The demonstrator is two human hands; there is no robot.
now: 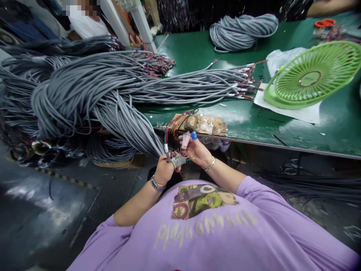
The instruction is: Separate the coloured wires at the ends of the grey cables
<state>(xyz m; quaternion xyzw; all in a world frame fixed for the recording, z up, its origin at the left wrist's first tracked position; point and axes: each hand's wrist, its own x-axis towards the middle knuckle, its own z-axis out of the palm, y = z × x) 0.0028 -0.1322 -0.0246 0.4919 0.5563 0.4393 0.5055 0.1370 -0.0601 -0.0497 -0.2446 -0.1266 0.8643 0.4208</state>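
My left hand (164,170) is closed round the end of a thick bundle of grey cables (132,128) that drapes down from the green bench. Thin red and green wire ends (176,154) stick out above its fist. My right hand (197,150) is right beside it, fingers pinched on those wire ends, with a blue cap (194,135) on one fingertip and pale tape on another. Both hands are held in front of my chest, just below the bench edge.
A large heap of grey cables (84,82) covers the bench's left side, another coil (242,32) lies at the back. A green fan (313,75) rests on white paper at right. A taped wooden block (205,125) with wires sits on the green bench (310,128) edge. Another person sits at the back left.
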